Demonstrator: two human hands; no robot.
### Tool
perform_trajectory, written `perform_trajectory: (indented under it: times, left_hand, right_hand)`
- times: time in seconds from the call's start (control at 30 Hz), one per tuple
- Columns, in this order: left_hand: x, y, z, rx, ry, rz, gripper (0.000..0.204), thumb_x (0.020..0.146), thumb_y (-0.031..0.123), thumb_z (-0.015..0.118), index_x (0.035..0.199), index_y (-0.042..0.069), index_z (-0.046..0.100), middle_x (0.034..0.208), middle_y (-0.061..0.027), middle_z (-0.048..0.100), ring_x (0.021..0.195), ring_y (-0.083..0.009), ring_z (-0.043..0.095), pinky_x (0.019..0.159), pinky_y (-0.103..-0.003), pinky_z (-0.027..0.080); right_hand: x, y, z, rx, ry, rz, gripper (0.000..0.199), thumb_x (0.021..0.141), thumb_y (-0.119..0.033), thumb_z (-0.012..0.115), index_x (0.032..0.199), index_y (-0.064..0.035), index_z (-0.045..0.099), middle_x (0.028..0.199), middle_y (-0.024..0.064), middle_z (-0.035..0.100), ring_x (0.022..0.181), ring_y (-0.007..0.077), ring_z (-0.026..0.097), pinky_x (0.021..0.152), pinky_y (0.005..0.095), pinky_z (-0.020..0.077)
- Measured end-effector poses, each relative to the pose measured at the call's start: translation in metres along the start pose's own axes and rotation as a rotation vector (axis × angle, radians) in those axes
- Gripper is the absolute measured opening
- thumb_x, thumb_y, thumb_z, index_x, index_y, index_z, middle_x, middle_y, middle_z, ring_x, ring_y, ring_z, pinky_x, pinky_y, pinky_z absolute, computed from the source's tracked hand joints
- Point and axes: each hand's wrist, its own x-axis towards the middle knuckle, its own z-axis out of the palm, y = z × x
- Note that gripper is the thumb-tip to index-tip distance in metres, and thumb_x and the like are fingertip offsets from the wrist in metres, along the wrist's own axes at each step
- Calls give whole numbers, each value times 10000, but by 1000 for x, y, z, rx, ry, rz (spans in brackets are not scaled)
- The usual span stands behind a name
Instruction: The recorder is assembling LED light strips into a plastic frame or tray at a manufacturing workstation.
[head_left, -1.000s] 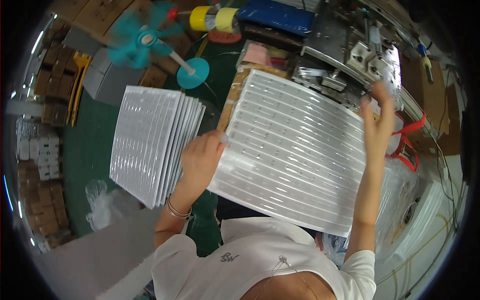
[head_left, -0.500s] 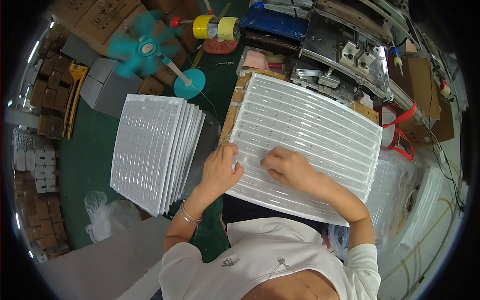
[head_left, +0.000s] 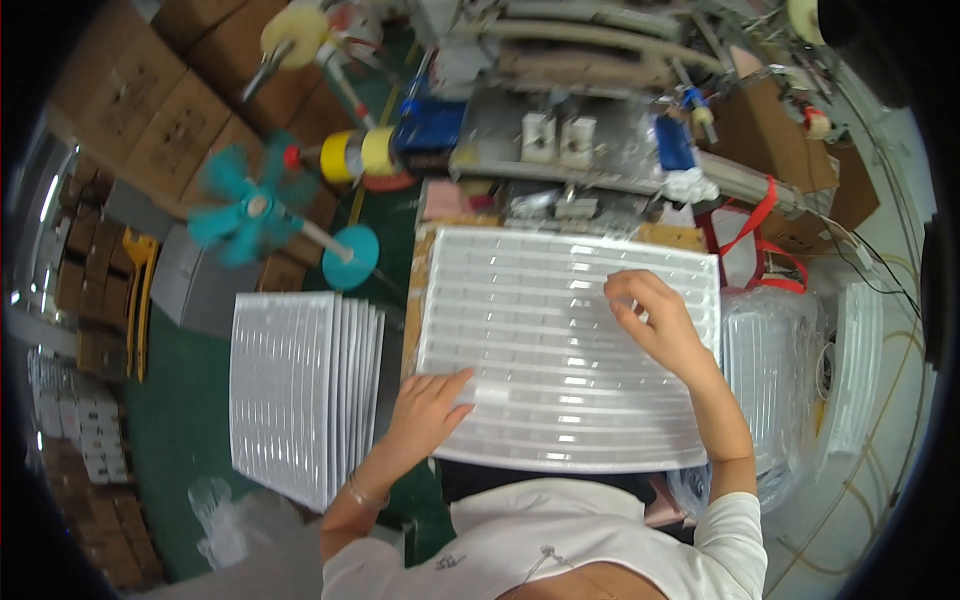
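Observation:
A white ribbed panel (head_left: 540, 345), with long parallel strips and rows of small dots under a glossy surface, lies flat on the bench in front of me. My left hand (head_left: 430, 408) rests at its lower left edge, fingers stretched and thumb apart. Over the upper right part of the panel is my right hand (head_left: 655, 315), its fingers bent and a gap showing between thumb and forefinger. Nothing shows in either hand. A small pale patch (head_left: 490, 391) lies on the panel beside my left fingertips; I cannot make out what it is.
A stack of similar white panels (head_left: 285, 390) stands at the left, near a turquoise fan (head_left: 257, 205). Behind the panel is a metal machine (head_left: 555, 135) with yellow rolls (head_left: 358, 153). A red-strapped bag (head_left: 740, 250) and plastic-wrapped panels (head_left: 770, 370) are at the right.
The view has shifted and turned, so the panel looks straighter. My right hand has moved from the panel's left part to its upper right. My left hand has straightened its fingers.

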Motion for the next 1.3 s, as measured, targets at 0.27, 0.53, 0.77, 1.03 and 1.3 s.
perform_trajectory:
  times: [0.27, 0.53, 0.77, 1.03, 1.3]
  left_hand:
    - [172, 27, -37, -75, 591, 143, 406, 800, 219, 669, 1177, 92, 585, 998, -101, 634, 964, -263, 559, 839, -382, 395]
    - [328, 42, -37, 230, 756, 275, 368, 808, 329, 648, 1132, 156, 620, 970, -55, 581, 976, -244, 492, 849, -404, 333]
    - [207, 27, -45, -163, 609, 166, 298, 780, 128, 672, 1075, 103, 635, 847, -57, 623, 812, -221, 545, 819, -349, 362]
    - [81, -19, -12, -558, 520, -240, 258, 808, 75, 671, 1061, 39, 637, 730, -45, 580, 624, -108, 520, 586, -232, 431]
    - [16, -33, -19, -1094, 711, -544, 197, 880, 128, 607, 1040, 14, 612, 797, 13, 557, 675, -51, 466, 623, -192, 399]
  right_hand:
    - [19, -4, -49, -135, 432, -267, 313, 798, 50, 590, 1105, -10, 595, 1145, 123, 570, 986, 230, 600, 777, 304, 508]
    - [96, 14, -52, -219, 597, -255, 247, 810, -54, 656, 1052, -38, 613, 1019, 101, 648, 842, 218, 649, 705, 293, 528]
    - [166, 15, -52, -733, 641, -341, 240, 762, -160, 676, 991, -102, 632, 858, 56, 650, 751, 241, 633, 642, 356, 500]
    - [138, 31, -39, -531, 640, -235, 453, 833, -357, 618, 1172, -67, 539, 1183, 133, 558, 1189, 316, 449, 1019, 478, 274]
    - [20, 5, 30, -257, 439, -230, 325, 807, -161, 648, 1096, -30, 580, 1059, 115, 611, 1002, 295, 549, 888, 386, 408]
